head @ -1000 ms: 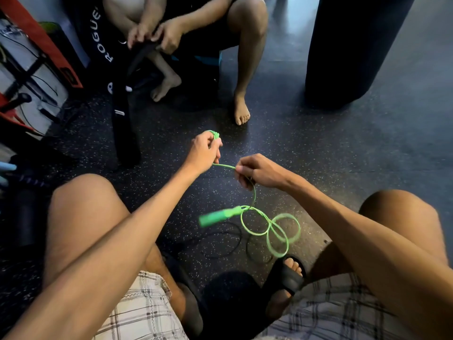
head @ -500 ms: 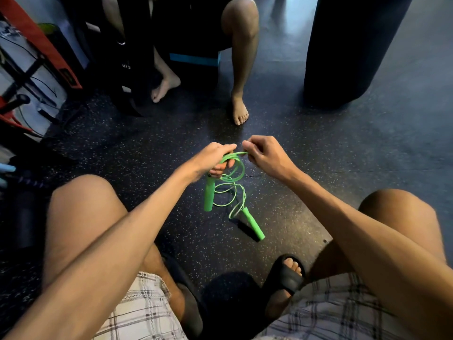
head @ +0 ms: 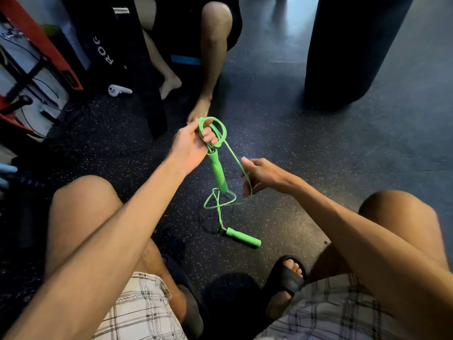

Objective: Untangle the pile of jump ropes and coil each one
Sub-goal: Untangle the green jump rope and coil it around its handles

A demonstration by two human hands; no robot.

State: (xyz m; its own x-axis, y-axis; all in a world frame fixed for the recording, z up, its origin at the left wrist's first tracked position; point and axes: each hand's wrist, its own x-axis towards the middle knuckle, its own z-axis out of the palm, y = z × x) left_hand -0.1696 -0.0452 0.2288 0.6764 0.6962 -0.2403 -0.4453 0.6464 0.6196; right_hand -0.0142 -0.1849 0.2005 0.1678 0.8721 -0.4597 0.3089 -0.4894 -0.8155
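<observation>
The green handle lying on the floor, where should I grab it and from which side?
Grip the floor handle round its middle, coming down from above with fingers across its length. It lies flat, free end toward the sandal, and the cord leaves its far end.

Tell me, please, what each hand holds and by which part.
Left hand grips the green jump rope by its coiled loops; right hand holds its loose cord.

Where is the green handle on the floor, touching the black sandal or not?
Apart. The head view shows bare speckled floor between the green handle and the black sandal.
</observation>
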